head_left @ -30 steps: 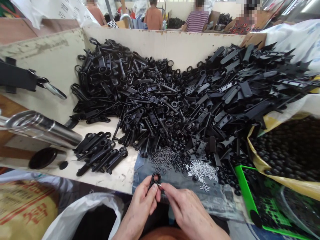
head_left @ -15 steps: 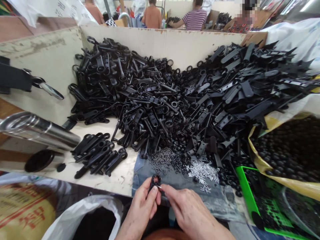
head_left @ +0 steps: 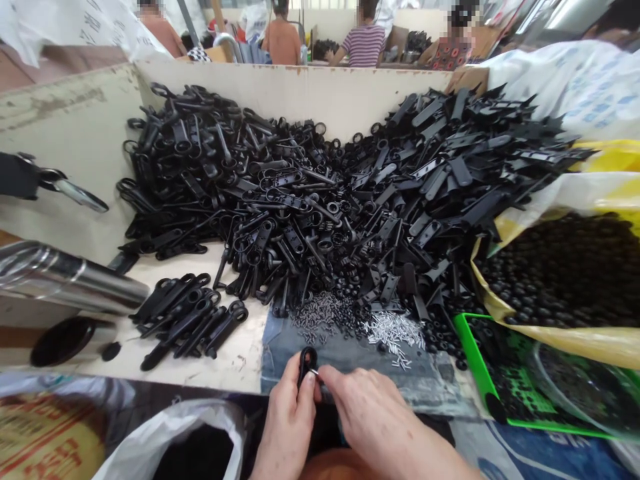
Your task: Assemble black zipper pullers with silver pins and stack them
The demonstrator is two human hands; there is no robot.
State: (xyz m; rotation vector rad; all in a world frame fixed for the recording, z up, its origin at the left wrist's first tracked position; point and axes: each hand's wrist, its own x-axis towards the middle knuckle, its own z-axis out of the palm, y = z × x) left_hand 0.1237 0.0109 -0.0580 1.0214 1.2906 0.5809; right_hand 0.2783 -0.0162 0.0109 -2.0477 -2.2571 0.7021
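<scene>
Low in the middle, my left hand [head_left: 287, 417] is closed around a black plastic part with a ring-shaped end [head_left: 307, 359]; its lower portion is hidden by my fingers. My right hand [head_left: 367, 407] pinches a small silver pin [head_left: 314, 372] against the part, near the ring. Just beyond my hands, silver pins [head_left: 393, 332] lie heaped on a dark cloth [head_left: 345, 363]. Beside them is a heap of small dark grey pieces [head_left: 315, 317], too small to name.
A large pile of black plastic parts [head_left: 280, 193] fills the bin. Several similar parts [head_left: 193, 323] lie at left, near a steel cylinder [head_left: 75, 270]. At right are a bag of black balls [head_left: 565, 273] and a green tray [head_left: 473, 353]. A white bag [head_left: 125, 447] stands below.
The view has swung slightly right, so the scene sits further left. The ringed part looks more upright in my left hand, and my right hand still holds the pin at it.
</scene>
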